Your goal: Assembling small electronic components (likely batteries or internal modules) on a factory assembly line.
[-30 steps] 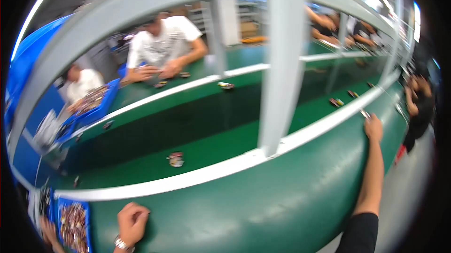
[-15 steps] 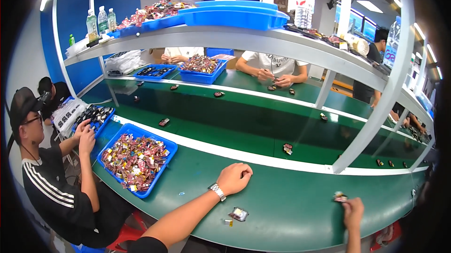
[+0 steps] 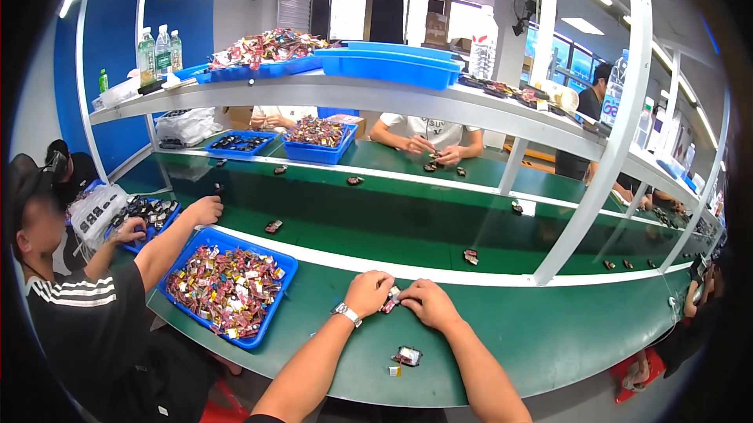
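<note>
Over the green bench, my left hand [image 3: 369, 293] wears a metal watch on its wrist. Its fingers are closed on the left side of a small electronic assembly [image 3: 390, 301], dark with red and whitish parts. From the other side my right hand [image 3: 429, 303] pinches the same assembly. My fingers partly cover it. Nearer to me on the bench lies a similar small assembly [image 3: 408, 355] with a dark frame and a pale middle. Just below it rests a little silver and yellow battery-like piece [image 3: 394, 371].
At left stands a blue tray [image 3: 292, 254] heaped with small red, white and yellow parts. A co-worker's arm [image 3: 176, 238] reaches past it to the green belt [image 3: 369, 223], which carries scattered assemblies. A white shelf post [image 3: 588, 195] rises at right.
My right hand has come in from the far right with the assembly, meeting my left hand, which moved slightly left. The co-worker at left has stretched one arm toward the belt.
</note>
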Tool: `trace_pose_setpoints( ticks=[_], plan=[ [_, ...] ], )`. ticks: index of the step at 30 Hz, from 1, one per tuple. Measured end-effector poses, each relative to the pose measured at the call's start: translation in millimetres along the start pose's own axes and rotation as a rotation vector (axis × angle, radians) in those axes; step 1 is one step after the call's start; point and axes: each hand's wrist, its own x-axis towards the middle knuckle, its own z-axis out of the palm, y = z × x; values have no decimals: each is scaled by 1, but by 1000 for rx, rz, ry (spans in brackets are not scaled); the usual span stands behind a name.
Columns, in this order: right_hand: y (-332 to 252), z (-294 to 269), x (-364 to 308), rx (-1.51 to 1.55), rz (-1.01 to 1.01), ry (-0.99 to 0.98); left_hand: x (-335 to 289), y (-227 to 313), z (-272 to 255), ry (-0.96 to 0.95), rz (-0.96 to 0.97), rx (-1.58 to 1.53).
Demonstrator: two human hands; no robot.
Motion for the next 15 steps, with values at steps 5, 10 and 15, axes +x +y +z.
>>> trace_pose_setpoints(
  ticks=[5,10,15],
  plan=[
    [8,-5,-2,15,-63,36,4,-3,-12,-202,84,150],
    [9,-3,7,26,-12,70,6,1,-15,-266,36,95],
    [3,-9,2,58,-30,24,6,7,-7,-254,-199,-251]
  ],
)
